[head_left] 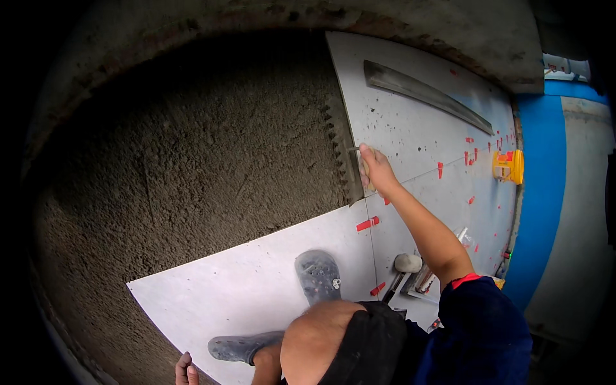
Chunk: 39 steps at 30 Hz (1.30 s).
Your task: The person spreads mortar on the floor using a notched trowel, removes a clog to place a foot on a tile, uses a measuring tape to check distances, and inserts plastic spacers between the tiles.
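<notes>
My right hand (pixel 376 170) is closed around the handle of a notched trowel (pixel 347 163). The trowel's toothed edge points left over the rough grey mortar bed (pixel 192 154), and its long blade lies along the edge of the far light tile (pixel 394 115). At the bottom left, part of my left hand (pixel 186 371) shows near the near tile's edge; its visible fingers are apart with nothing seen in them, and the rest is cut off by the frame. My feet, in grey clogs (pixel 316 276), are on the near light tile (pixel 244 263).
A long metal straightedge (pixel 427 96) lies on the far tile. Red wedges (pixel 367 223) sit along the tile joints. To the right are a white-headed mallet (pixel 408 263), a yellow bucket (pixel 508 168) and a blue strip (pixel 542 192). A rough wall (pixel 443 32) borders the back.
</notes>
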{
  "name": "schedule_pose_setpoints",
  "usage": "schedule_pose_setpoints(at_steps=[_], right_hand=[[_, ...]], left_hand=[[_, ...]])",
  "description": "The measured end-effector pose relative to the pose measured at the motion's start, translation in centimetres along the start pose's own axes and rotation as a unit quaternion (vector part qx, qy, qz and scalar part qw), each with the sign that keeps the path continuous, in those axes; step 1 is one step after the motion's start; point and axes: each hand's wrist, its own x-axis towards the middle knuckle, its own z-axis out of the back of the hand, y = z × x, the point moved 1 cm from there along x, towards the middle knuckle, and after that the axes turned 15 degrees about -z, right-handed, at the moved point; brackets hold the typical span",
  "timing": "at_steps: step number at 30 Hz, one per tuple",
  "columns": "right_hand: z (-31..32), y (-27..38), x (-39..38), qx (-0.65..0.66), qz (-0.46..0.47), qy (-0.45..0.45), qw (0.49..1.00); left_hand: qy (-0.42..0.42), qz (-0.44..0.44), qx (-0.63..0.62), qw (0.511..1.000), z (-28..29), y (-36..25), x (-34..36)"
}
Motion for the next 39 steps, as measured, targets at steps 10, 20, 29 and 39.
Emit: schedule_pose_setpoints(at_steps=[10,20,29,39], right_hand=[[0.2,-2.0,1.8,0.008,0.014,-0.004,1.0],[-7.3,0.4,-2.2,0.057,0.118,0.023,0.991],[-25.0,0.7,-14.8,0.025,0.346,0.012,0.938],[-13.0,-18.3,-16.7,-0.209,0.346,0.169,0.899]], left_hand=[[-0.009,0.038,-0.013,0.999,-1.8,-3.3,-0.9],[0.123,-0.107,0.196,0.967,3.8,-7.9,2.1],[0.171,-0.219,-0.05,0.959,-16.6,-20.9,16.7],[0.252,-0.346,0.07,0.901,-25.1,-21.7,17.7]])
